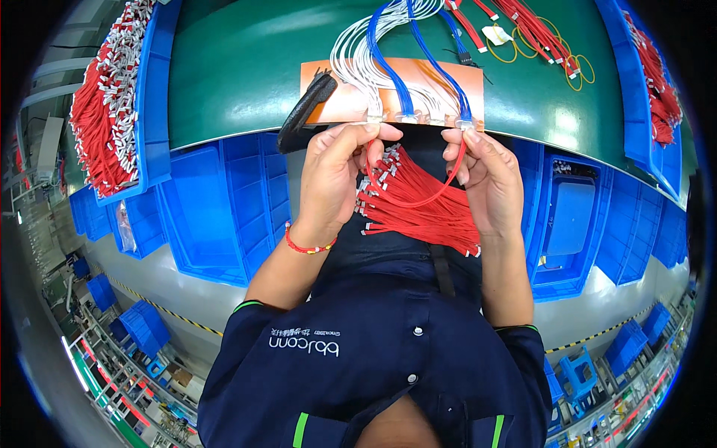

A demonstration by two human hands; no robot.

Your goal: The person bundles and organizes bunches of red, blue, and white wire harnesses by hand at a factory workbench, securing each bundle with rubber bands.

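Observation:
A red cable [409, 204] hangs in a loop between my two hands, in front of the table edge. My left hand [332, 175] pinches one end, right below a white connector [374, 117] on the orange board [317, 112]. With thumb and fingers closed, my right hand [494, 175] grips the other end beside the connector under the blue wires [452, 84]. Whether the cable ends are seated in those connectors cannot be made out. White wires [351, 60] arch up from the board. A pile of red cables with white ends [429, 216] lies on my lap.
The green table [239, 75] carries a black strap-like piece [308, 104] and red cables with yellow rubber bands [538, 37]. Blue bins full of red cables stand left [153, 112] and right [627, 97]. Below the table edge are more blue bins [198, 209].

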